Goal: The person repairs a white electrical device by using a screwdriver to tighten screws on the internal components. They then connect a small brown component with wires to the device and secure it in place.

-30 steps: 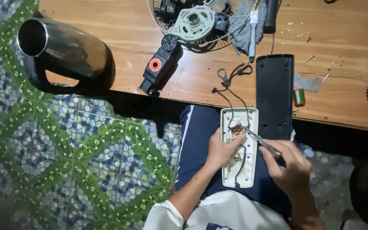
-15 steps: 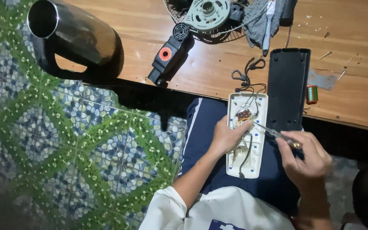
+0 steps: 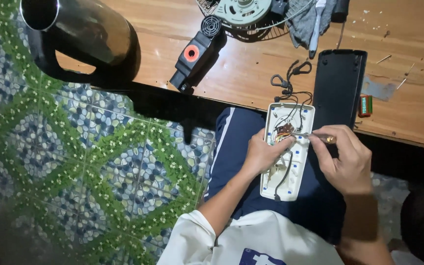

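Head cam, looking down at lap + table edge. White oblong plastic casing (image 3: 290, 152), opened, innards showing (black wires, small coppery part near its upper half), lies lengthwise on the lap over dark blue shorts (image 3: 231, 157), its top end reaching the wooden table (image 3: 251, 73). Left hand (image 3: 261, 154) clamped on casing's left edge, fingers curled over the rim, thumb by the wiring. Right hand (image 3: 347, 157) closed round a thin metal-shafted screwdriver w/ amber handle (image 3: 315, 137); tip rests at the coppery part inside the casing. On table: flat black rectangular cover (image 3: 338, 86) just right of casing's top end; small orange-green battery (image 3: 365, 105) beside it; black handheld tool w/ red round button (image 3: 196, 59) lying at a slant; fan motor on wire grille (image 3: 246, 14) at top edge; grey cloth (image 3: 307, 22) near it. Dark shiny metal kettle (image 3: 84, 34) at table's left corner. Floor: green-blue patterned tiles (image 3: 74, 162).
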